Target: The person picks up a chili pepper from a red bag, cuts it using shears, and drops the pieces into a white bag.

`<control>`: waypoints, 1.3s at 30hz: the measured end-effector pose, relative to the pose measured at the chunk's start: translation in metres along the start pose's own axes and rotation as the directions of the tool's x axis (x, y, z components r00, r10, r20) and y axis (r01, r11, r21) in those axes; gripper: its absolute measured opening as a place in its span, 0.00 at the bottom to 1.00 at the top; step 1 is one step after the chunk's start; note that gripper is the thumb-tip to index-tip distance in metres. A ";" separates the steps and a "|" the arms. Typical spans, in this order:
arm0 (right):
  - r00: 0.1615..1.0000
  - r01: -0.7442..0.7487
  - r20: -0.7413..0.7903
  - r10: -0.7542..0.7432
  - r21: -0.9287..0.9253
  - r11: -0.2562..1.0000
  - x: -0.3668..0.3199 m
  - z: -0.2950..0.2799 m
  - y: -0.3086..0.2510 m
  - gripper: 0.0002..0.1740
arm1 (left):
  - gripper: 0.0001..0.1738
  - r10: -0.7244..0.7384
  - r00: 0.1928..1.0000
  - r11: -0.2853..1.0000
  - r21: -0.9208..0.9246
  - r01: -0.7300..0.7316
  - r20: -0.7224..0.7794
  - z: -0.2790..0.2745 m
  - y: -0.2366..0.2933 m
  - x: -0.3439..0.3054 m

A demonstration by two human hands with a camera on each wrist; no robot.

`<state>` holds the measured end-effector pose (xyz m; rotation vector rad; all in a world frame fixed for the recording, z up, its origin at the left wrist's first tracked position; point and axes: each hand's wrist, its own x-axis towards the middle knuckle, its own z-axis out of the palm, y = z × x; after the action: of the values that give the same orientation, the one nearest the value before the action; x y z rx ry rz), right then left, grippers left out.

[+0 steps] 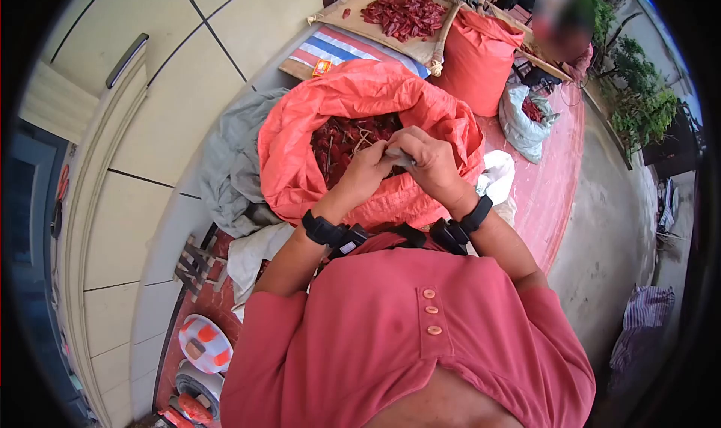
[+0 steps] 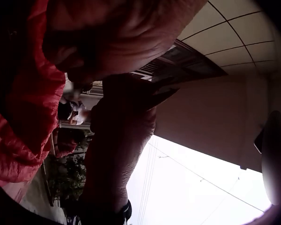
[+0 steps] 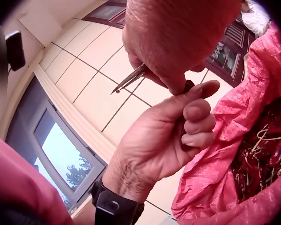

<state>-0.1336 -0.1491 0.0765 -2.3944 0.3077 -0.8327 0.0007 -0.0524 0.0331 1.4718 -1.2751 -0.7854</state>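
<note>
A dark piece (image 3: 189, 86) is pinched between the thumb and forefinger of the left hand (image 3: 166, 136), its other fingers curled in; the scissors (image 3: 131, 78) are gripped in the curled fingers of the right hand (image 3: 178, 40), their blades slightly parted and a red speck seen at the tips; both hands are held close together over the open red sack (image 1: 289, 139), in which dried chillies (image 1: 338, 139) and pale stalks (image 3: 267, 138) are heaped.

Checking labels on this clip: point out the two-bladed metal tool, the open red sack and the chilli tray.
Two-bladed metal tool (image 3: 136, 73): right wrist view, blades.
Open red sack (image 1: 437, 105): head view, folded rim.
Chilli tray (image 1: 360, 28): head view, bare surface.
</note>
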 end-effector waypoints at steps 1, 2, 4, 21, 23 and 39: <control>0.997 -0.076 -0.013 0.078 0.126 0.989 -0.003 0.002 0.004 0.06 | 0.12 -0.027 0.999 0.999 0.029 0.026 0.040 -0.002 0.004 -0.001; 0.968 -0.239 0.043 0.249 0.471 0.849 -0.009 0.005 0.004 0.04 | 0.13 -0.093 0.988 0.995 0.053 0.087 0.123 -0.006 0.009 -0.004; 0.922 -0.376 0.170 0.348 0.607 0.700 -0.016 -0.001 0.005 0.04 | 0.14 0.001 0.985 0.999 0.040 -0.008 0.175 -0.008 0.012 -0.009; 0.688 -0.563 0.574 0.445 0.808 -0.173 -0.031 -0.003 0.005 0.04 | 0.14 0.037 0.953 0.999 -0.022 -0.032 0.301 -0.019 0.017 -0.019; 0.681 -0.548 0.602 0.417 0.797 -0.255 -0.034 0.001 0.007 0.05 | 0.14 0.025 0.953 0.997 -0.074 -0.003 0.301 -0.020 0.016 -0.024; 0.655 -0.672 0.535 0.533 0.735 0.087 -0.040 -0.026 0.004 0.07 | 0.15 0.042 0.943 0.998 0.029 -0.055 0.329 -0.024 -0.014 -0.035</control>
<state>-0.1810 -0.1489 0.0710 -1.0107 0.5660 -0.2423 0.0187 -0.0131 0.0223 1.3701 -1.5765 -1.0096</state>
